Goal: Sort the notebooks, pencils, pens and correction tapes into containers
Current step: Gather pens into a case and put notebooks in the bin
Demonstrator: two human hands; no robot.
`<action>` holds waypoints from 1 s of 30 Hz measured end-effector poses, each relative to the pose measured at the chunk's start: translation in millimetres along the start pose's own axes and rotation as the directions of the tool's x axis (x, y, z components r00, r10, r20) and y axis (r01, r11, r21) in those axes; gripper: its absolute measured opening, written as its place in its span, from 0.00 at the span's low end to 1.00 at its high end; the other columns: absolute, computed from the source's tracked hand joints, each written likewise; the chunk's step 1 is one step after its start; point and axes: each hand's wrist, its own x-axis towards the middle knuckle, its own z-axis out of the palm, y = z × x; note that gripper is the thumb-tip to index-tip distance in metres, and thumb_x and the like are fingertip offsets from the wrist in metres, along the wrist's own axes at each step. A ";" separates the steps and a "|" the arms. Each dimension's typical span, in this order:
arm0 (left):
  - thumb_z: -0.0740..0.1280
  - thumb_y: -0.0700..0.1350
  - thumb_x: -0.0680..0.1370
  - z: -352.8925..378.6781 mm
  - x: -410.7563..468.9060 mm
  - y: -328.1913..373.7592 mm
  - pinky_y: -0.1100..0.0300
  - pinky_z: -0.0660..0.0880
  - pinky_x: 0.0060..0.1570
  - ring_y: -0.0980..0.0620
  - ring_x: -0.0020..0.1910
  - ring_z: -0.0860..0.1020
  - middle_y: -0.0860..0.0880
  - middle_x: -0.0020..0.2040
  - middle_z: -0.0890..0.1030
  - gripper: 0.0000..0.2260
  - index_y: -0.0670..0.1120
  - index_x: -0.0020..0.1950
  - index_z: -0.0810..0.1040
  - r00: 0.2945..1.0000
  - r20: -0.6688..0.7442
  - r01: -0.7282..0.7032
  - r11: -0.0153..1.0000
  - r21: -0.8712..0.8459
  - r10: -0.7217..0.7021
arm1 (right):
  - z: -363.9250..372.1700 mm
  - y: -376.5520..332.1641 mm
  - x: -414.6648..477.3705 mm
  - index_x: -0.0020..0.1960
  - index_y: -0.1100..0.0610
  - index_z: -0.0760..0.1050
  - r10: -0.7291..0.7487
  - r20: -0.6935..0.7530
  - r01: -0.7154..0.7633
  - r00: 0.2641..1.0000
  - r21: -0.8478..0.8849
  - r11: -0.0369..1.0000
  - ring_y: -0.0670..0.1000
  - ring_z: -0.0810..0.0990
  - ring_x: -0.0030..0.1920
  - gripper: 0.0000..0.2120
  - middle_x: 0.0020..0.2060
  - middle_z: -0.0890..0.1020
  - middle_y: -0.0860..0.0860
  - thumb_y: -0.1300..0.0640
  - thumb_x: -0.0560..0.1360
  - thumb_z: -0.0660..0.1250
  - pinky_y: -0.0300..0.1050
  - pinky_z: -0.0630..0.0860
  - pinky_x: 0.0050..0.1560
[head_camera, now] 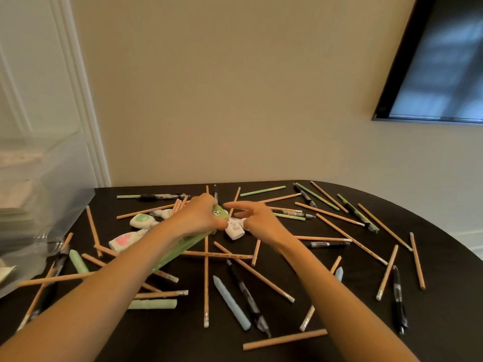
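Now | left hand (200, 215) grips green notebook (183, 246) | right hand (257, 220) spread over white correction tape (234, 229)

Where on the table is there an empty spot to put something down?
The biggest bare patch is at the near edge of the dark table, between the left forearm and the long pencil. Another lies along the far right rim, beyond the pencils. The middle, around both hands and the white correction tape, is crowded.

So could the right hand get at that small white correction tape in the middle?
Probably yes: the right hand is already over the small white correction tape, fingers spread, with nothing covering it.
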 end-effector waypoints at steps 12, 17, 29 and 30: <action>0.70 0.49 0.72 1.0 74.5 0.1 0.52 0.73 0.53 0.49 0.49 0.73 0.46 0.50 0.73 0.12 0.47 0.52 0.74 0.998 -0.024 -0.054 0.999 -0.004 0.054 | -49.6 90.4 72.9 0.60 0.59 0.71 0.170 -0.158 -0.231 0.973 -0.727 0.646 0.53 0.74 0.57 0.12 0.58 0.74 0.56 0.62 0.77 0.62 0.46 0.73 0.55; 0.70 0.49 0.71 3.8 98.5 -1.4 0.56 0.69 0.44 0.49 0.46 0.74 0.44 0.49 0.77 0.11 0.46 0.48 0.72 0.998 0.039 -0.056 0.998 -0.008 0.056 | -55.0 96.2 84.1 0.61 0.57 0.70 0.123 -0.191 -0.225 0.974 -0.726 0.650 0.53 0.75 0.57 0.13 0.58 0.76 0.54 0.60 0.77 0.63 0.46 0.74 0.55; 0.69 0.51 0.72 -0.7 127.1 -5.3 0.60 0.66 0.34 0.50 0.40 0.73 0.44 0.44 0.77 0.15 0.40 0.51 0.78 0.998 -0.005 -0.056 0.998 -0.010 0.056 | -66.3 97.7 108.7 0.61 0.60 0.72 0.018 0.098 0.085 0.995 -0.929 0.360 0.52 0.74 0.53 0.13 0.55 0.74 0.54 0.58 0.78 0.62 0.44 0.73 0.52; 0.69 0.50 0.72 -0.6 127.8 -5.7 0.60 0.66 0.35 0.50 0.40 0.73 0.44 0.44 0.77 0.15 0.40 0.51 0.78 0.998 -0.005 -0.055 0.998 -0.010 0.055 | -66.9 98.0 109.2 0.61 0.60 0.72 0.009 0.106 0.096 0.994 -0.931 0.352 0.52 0.74 0.53 0.12 0.55 0.74 0.54 0.58 0.78 0.61 0.44 0.73 0.51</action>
